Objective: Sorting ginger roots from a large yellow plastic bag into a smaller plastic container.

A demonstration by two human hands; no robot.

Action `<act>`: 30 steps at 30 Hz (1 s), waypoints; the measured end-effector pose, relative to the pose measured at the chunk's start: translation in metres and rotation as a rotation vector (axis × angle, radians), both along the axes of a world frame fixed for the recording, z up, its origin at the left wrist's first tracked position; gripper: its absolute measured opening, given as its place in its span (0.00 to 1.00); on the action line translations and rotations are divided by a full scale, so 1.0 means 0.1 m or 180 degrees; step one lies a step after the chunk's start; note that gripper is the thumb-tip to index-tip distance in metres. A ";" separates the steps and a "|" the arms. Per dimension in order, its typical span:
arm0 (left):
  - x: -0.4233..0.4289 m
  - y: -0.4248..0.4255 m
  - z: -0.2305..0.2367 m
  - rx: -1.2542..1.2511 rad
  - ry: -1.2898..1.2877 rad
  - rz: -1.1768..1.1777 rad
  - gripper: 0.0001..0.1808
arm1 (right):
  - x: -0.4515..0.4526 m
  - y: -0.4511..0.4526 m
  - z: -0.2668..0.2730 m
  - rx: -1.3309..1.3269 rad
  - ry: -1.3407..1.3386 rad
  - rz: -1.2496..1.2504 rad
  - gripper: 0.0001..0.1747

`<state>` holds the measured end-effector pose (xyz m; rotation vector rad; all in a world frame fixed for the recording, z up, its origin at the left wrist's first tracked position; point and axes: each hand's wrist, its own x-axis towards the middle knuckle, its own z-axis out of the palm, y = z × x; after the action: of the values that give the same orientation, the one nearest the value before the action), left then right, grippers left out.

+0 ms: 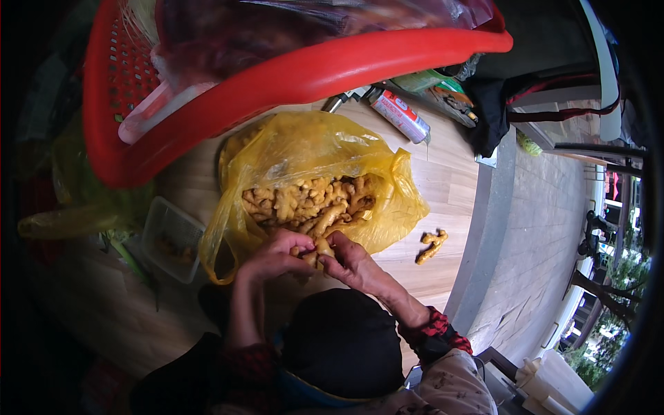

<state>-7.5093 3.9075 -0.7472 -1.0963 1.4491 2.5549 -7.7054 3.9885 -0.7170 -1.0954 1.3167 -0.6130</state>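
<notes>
My left hand (277, 254) and my right hand (353, 262) meet at the near edge of a thin yellow plastic bag (316, 140). Between their fingertips is a knobbly piece of ginger root (310, 256), gripped from both sides; the fingers partly cover it. The bag lies on the wood-patterned floor with its mouth towards me, and a heap of ginger roots (306, 202) shows inside. One loose ginger root (432, 246) rests on the floor to the right of the bag. A handle loop of the bag hangs beside my left wrist.
A large red plastic basket (290, 78) holding filled plastic bags overhangs the far side. Behind the yellow bag lies an aerosol can (399, 116). A translucent plastic tub (174, 238) with small bits inside stands left. At right, a grey sill (474, 233) borders paving.
</notes>
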 end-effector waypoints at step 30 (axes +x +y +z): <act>0.21 0.40 -0.33 0.1259 0.1996 0.4056 0.19 | 1.07 -1.10 0.45 -0.0176 -0.0732 0.1176 0.18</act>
<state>-7.4886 3.9477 -0.7799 -1.4954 -0.0356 4.0130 -7.5985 3.8787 -0.6717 -1.2362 0.8756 -0.4831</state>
